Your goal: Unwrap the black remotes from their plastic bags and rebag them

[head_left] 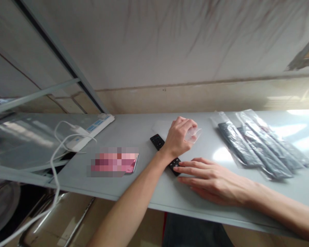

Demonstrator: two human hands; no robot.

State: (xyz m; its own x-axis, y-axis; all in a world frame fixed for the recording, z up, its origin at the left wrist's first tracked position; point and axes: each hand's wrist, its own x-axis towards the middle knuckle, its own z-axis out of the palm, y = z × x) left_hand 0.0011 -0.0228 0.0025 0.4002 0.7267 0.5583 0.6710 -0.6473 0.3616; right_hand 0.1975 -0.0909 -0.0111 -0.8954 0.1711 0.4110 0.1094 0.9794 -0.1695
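A black remote control (175,166) lies slanted on the grey table (141,133), its middle hidden behind my left wrist. My left hand (179,134) is closed above it, with crumpled clear plastic (193,135) gripped in the fingers. Flat and palm down, my right hand (212,178) has its fingers spread, the fingertips touching the lower end of the remote. To the right, several dark remotes in clear plastic sleeves (262,147) lie side by side, slanted like the bare one.
On the left lies a phone (132,166), partly blurred out. Behind it a white power strip (92,132) has a charger and a white cable (57,178) that hangs over the table's front edge. A wall stands along the back, and a metal frame rises at the left.
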